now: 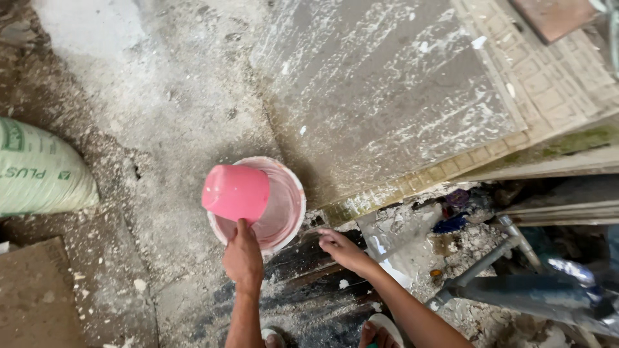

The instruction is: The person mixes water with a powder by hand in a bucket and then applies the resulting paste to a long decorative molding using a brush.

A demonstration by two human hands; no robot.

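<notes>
Left hand (243, 258) is closed round the handle end of a pink scoop cup (236, 192), held tilted, mouth toward the white bucket (293, 219) just beyond the grip. Bucket interior is seen coated pale pink; whether liquid is being poured or dipped cannot be told, as the cup hides the surface. Judged mid-way: cup is at the bucket, contents not yet seen to be emptied or filled.

Right hand (342, 248) is set right of the grip, fingers loosely curled, touching the bucket's rim side or the dark wet board below it; nothing is clearly held.

Feet in sandals (380, 332) are seen nearest, below the grip. Left of it, well apart, a green-and-white sack (39, 171) is lying. Beyond and right, large splattered boards (387, 90) are leaned. Far right, rubble and a grey metal frame (490, 270) crowd the floor, narrowing room beside the bucket.
</notes>
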